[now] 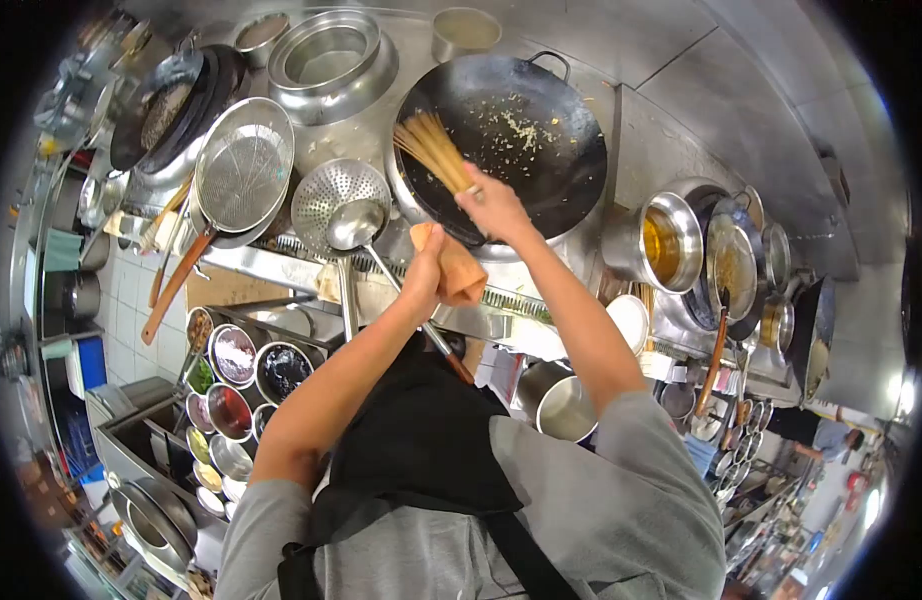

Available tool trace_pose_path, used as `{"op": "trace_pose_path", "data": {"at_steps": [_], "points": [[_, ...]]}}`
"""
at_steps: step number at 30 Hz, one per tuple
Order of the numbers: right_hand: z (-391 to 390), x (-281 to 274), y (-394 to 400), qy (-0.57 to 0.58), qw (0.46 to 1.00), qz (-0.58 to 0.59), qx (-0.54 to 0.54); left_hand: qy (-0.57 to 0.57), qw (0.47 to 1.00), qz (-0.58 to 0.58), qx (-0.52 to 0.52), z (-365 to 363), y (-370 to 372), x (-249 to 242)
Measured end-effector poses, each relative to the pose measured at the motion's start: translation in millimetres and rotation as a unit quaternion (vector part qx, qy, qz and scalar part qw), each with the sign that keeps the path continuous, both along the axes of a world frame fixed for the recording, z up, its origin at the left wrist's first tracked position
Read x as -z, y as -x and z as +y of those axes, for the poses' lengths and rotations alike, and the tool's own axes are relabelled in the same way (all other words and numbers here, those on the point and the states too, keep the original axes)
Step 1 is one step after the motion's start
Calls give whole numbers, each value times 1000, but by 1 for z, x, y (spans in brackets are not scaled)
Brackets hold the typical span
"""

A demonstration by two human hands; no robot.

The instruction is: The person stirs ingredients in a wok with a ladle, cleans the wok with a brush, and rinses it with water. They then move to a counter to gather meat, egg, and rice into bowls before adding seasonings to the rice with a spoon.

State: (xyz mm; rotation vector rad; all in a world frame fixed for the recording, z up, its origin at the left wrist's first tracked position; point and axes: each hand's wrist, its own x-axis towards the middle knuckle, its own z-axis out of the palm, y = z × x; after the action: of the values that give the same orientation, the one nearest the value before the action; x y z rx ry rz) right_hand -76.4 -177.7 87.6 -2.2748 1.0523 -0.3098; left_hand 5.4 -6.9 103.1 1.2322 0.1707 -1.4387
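A bamboo wok brush [433,150] is gripped in my right hand [495,208], its blurred bristles over the left rim of a large black wok [561,185]. Scattered pale food bits [519,130] lie on the wok's inner surface. My left hand [424,272] is closed around a folded orange cloth [459,270] at the wok's near edge; whether the cloth grips the rim is hidden. Left of that hand, a steel ladle [356,224] rests in a perforated strainer [326,185].
A wire-mesh skimmer [243,165] with a wooden handle lies at left. Behind it stands a wide steel pot [326,55]. At right sits a steel pot [633,240] holding amber liquid. Several seasoning containers [229,410] stand lower left. Another person [826,435] is far off at right.
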Motion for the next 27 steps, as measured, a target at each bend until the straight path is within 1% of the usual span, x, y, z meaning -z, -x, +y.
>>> {"op": "trace_pose_path", "data": {"at_steps": [1, 2, 3, 4, 5, 6, 8, 9, 11, 12, 13, 14, 15, 17, 18, 20, 22, 23, 24, 25, 27], "points": [[-16, 18, -4, -17, 999, 16, 44, 42, 998, -8, -55, -14, 2, 41], [-31, 7, -3, -81, 991, 42, 102, 45, 998, -11, -49, -22, 2, 39], [-38, -3, -6, -27, 982, 69, 174, -5, 999, -33, -19, -31, 2, 36], [-47, -14, -4, -89, 978, 31, 184, -54, 997, -57, 12, -39, 0, 33], [-48, -43, -6, -151, 970, -8, 193, -72, 996, -44, 8, -47, -1, 44], [-56, -42, -9, -51, 985, -25, 161, -69, 996, -47, 13, -52, -3, 51], [-70, -44, -27, 74, 979, -40, 184, -53, 997, 48, -1, -59, -4, 62], [-79, -39, -36, 122, 967, -10, 223, -53, 998, 46, 5, -60, -3, 62], [-97, -29, -41, 99, 968, 152, 172, -23, 999, 29, -26, -59, 0, 62], [-93, -23, -39, 122, 967, 179, 135, -20, 999, 29, -22, -58, 2, 48], [-96, -20, -28, 126, 966, 216, 63, -15, 999, -35, -30, -54, 4, 34], [-87, -42, -12, 127, 959, 253, -11, -9, 995, -96, -41, -50, 7, 25], [-66, -91, 2, 101, 962, 251, -40, -9, 995, -92, -43, -51, 7, 27], [-79, -88, 33, 97, 964, 240, 57, -47, 984, -155, -73, -53, 10, 35], [-94, -67, 46, 134, 951, 249, 129, -49, 984, -154, -73, -51, 9, 42], [-104, -15, 70, 190, 931, 222, 218, -22, 989, -133, -68, -54, 5, 51], [-88, -9, 82, 119, 942, 284, 136, -5, 986, -151, -73, -52, 5, 50], [-80, -24, 77, 107, 941, 301, 111, 9, 983, -167, -76, -51, 6, 49], [-81, -56, 69, 88, 948, 295, 87, 11, 982, -167, -85, -53, 4, 49], [-78, -80, 65, 62, 953, 289, 65, 7, 986, -155, -54, -51, 2, 51], [-96, -78, 55, 123, 968, 182, 123, -3, 987, -155, 33, -46, -4, 53]]}}
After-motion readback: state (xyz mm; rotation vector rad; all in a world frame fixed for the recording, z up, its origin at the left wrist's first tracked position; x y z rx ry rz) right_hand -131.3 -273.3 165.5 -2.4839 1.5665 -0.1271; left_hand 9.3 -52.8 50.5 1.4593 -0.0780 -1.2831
